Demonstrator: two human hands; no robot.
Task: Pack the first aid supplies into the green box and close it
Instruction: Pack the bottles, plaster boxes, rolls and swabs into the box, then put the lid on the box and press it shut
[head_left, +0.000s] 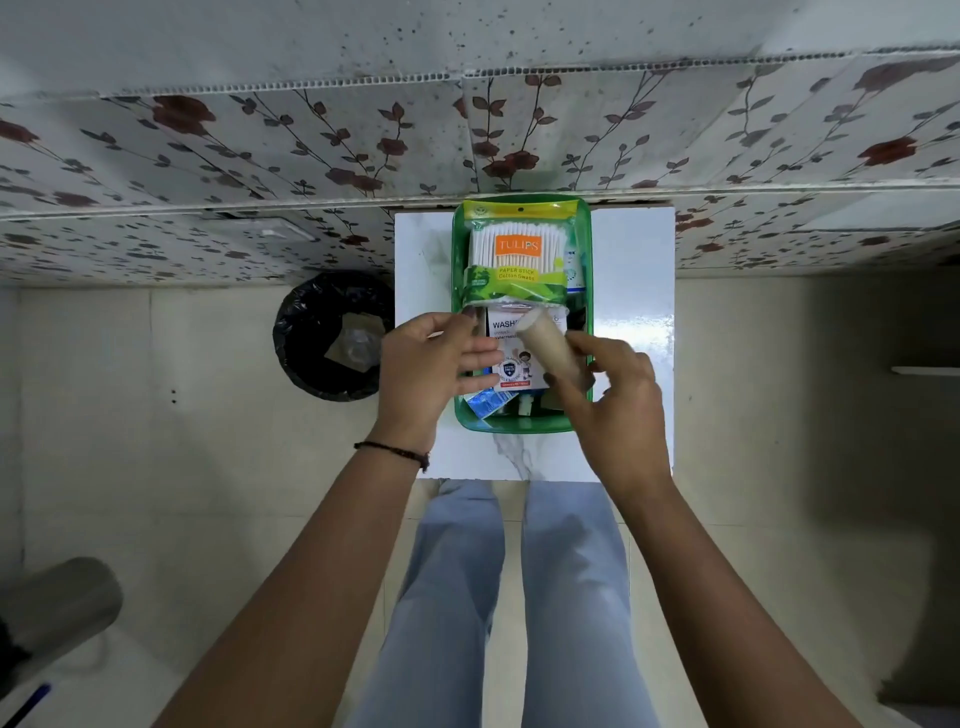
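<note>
The green box (459, 270) stands open on a small white table (631, 291). A pack of cotton swabs (517, 254) lies across its far half. Below it sits a white bandage packet (506, 358), and a blue packet (485, 402) pokes out near the front wall. My right hand (613, 400) grips a beige bandage roll (550, 345), held tilted over the box's right side. My left hand (426, 369) hovers over the box's left rim with fingers spread, touching the bandage packet. No lid is visible.
A black-lined waste bin (332, 338) stands on the floor left of the table. A floral-papered wall (311, 156) runs behind. My legs in grey trousers (519, 597) are below the table's front edge. A grey cylinder (57, 608) lies at lower left.
</note>
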